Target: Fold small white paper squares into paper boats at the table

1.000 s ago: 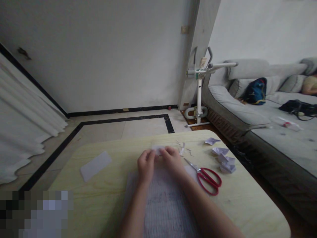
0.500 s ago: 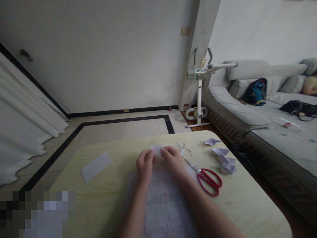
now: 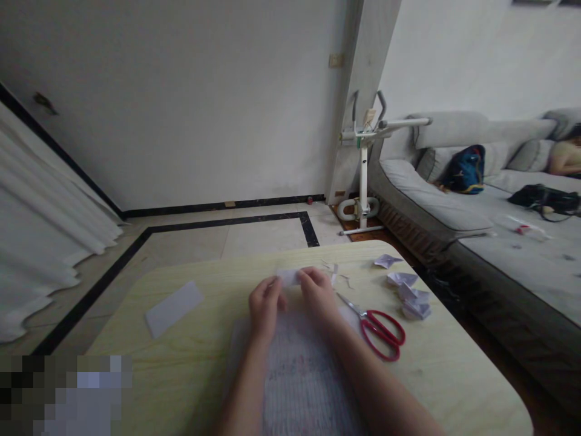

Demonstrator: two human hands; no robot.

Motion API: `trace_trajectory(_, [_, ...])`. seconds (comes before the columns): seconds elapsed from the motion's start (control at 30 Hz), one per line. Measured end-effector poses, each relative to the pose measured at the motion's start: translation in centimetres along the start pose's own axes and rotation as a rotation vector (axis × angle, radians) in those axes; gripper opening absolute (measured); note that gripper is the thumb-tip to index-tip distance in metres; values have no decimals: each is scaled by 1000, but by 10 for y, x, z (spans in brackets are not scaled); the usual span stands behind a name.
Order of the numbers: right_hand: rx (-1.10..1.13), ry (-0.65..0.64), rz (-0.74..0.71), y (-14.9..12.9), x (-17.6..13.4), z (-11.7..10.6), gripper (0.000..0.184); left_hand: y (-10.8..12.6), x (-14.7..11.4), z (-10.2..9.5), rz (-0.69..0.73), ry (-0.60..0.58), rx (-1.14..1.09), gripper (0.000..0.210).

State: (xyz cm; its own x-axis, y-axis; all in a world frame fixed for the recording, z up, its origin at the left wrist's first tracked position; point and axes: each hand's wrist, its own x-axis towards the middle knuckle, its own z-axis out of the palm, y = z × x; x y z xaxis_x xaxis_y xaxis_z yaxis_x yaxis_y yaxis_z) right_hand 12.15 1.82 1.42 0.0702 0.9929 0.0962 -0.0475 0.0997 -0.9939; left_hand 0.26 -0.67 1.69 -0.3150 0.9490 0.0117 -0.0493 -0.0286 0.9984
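Between my two hands, near the far edge of the table, is a small piece of white paper (image 3: 288,277). My left hand (image 3: 265,303) pinches its left end, and my right hand (image 3: 316,292) pinches its right end. Beneath my wrists lies a written sheet of lined paper (image 3: 304,375). Red-handled scissors (image 3: 382,333) rest to the right of my right forearm, their blades pointing toward my right hand. Thin paper scraps (image 3: 334,275) are scattered just beyond that hand.
Several folded paper pieces (image 3: 411,293) sit along the right side of the wooden table (image 3: 454,369). A rectangular white paper (image 3: 173,309) lies at the left. Beyond stand an exercise machine (image 3: 363,163) and a grey sofa (image 3: 436,200), where a person (image 3: 565,156) is partly visible.
The paper between my hands now looks slightly lower and flatter. Otherwise the hands have hardly moved, and the whole view has shifted slightly.
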Motion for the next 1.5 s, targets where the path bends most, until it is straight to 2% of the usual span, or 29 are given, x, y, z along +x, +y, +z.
trace_trajectory(0.23, [49, -6, 37, 1, 1, 2, 23, -5, 2, 1, -54, -6, -104, 29])
trace_trajectory(0.4, [69, -17, 18, -6, -2, 2, 22, -7, 3, 1, 2, 6, -124, 35])
trace_trajectory(0.57, [163, -38, 22, 2, -1, 3, 25, -9, 6, 2, -5, 45, -193, 33])
trace_trajectory(0.67, [151, -28, 4, 8, 1, 4, 35, -9, 7, 2, -7, 73, -176, 39])
trace_trajectory(0.77, [99, -56, -12, 9, 1, 5, 25, -7, 6, 3, -21, 62, -150, 44])
trace_trajectory(0.87, [71, -66, -2, 7, 1, 5, 15, -7, 6, 4, -3, 36, -117, 39])
trace_trajectory(1.0, [117, -16, 36, 4, 1, 5, 15, -10, 6, 3, 44, 44, -36, 31])
trace_trajectory(1.13, [126, -20, 79, 1, 2, 3, 13, -11, 6, 1, 61, 10, -5, 28])
trace_trajectory(1.33, [86, -26, 37, -2, 2, 1, 15, -8, 2, 4, 77, -41, 32, 26])
trace_trajectory(1.5, [33, -33, 13, 1, 3, 0, 16, -11, 2, 4, 142, -13, 78, 24])
